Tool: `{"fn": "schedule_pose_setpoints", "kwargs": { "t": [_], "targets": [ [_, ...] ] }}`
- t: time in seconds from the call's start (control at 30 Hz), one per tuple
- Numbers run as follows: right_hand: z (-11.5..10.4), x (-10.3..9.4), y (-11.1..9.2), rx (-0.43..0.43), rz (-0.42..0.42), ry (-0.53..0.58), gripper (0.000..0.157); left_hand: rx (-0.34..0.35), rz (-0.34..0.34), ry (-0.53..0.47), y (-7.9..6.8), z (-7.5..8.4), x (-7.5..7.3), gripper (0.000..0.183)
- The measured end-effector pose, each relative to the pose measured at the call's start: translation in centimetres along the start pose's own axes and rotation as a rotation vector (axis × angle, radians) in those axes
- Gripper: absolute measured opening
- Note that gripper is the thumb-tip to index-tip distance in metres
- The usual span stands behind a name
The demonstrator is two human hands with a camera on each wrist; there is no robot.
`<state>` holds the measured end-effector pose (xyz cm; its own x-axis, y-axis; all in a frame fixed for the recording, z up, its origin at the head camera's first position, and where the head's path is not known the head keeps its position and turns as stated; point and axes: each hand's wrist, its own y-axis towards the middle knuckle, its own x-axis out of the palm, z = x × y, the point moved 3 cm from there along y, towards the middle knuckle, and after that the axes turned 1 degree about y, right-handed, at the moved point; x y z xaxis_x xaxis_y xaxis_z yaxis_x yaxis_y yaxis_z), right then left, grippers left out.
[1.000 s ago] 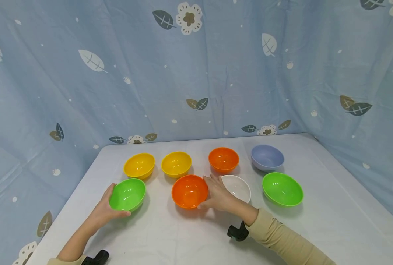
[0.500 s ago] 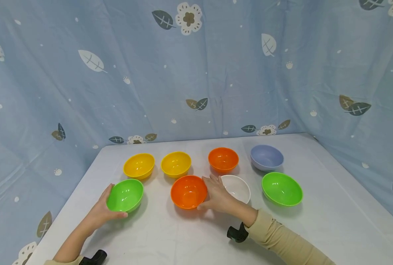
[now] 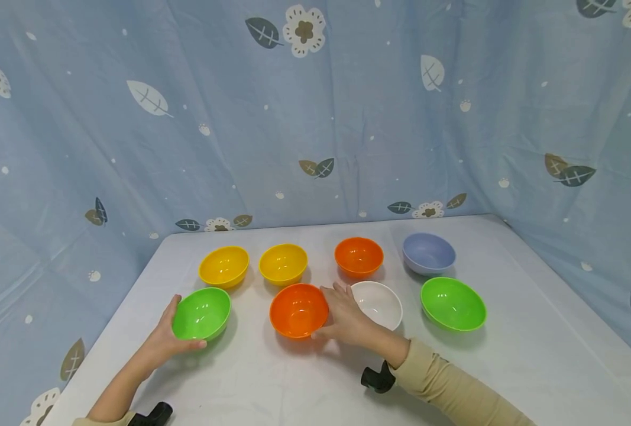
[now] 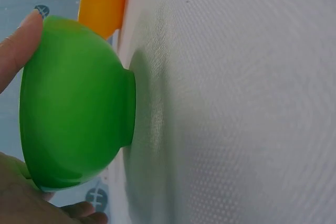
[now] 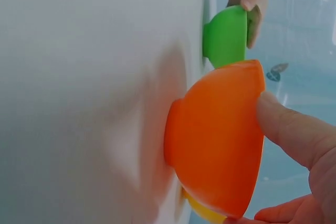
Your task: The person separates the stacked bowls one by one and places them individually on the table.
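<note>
My left hand (image 3: 166, 338) holds a bright green bowl (image 3: 202, 313) at the table's left, thumb on the near side and fingers round its left side. In the left wrist view this bowl (image 4: 73, 103) stands upright, its foot at or just above the cloth; I cannot tell if they touch. My right hand (image 3: 348, 319) grips the right side of an orange bowl (image 3: 298, 310) near the middle. The right wrist view has the thumb (image 5: 286, 127) against the orange bowl's rim, with the bowl's foot close to the cloth. Beside that hand stands a white bowl (image 3: 377, 305), partly hidden by it.
Behind stand two yellow bowls (image 3: 223, 267) (image 3: 283, 264), another orange bowl (image 3: 359, 258) and a periwinkle-blue bowl (image 3: 429, 254). A second green bowl (image 3: 453, 303) sits at the right. A white cloth (image 3: 262, 384) covers the table, with a patterned blue curtain (image 3: 219, 118) behind.
The orange bowl has slid a little left and nearer with my right hand, uncovering more of the white bowl. The green bowl moved slightly left with my left hand, then stayed.
</note>
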<state>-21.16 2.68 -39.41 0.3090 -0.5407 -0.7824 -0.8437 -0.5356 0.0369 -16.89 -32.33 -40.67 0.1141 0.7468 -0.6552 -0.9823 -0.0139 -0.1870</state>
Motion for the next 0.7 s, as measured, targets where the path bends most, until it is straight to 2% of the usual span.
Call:
{"fn": "schedule_pose_setpoints", "kwargs": {
  "t": [0.43, 0.7],
  "targets": [
    [-0.8, 0.9, 0.0, -0.026, 0.024, -0.007, 0.08, -0.003, 0.027, -0.004, -0.1, 0.2, 0.0, 0.119],
    [-1.4, 1.3, 0.1, -0.041, 0.054, -0.078, 0.077, -0.005, 0.015, 0.005, -0.1, 0.2, 0.0, 0.119]
  ]
}}
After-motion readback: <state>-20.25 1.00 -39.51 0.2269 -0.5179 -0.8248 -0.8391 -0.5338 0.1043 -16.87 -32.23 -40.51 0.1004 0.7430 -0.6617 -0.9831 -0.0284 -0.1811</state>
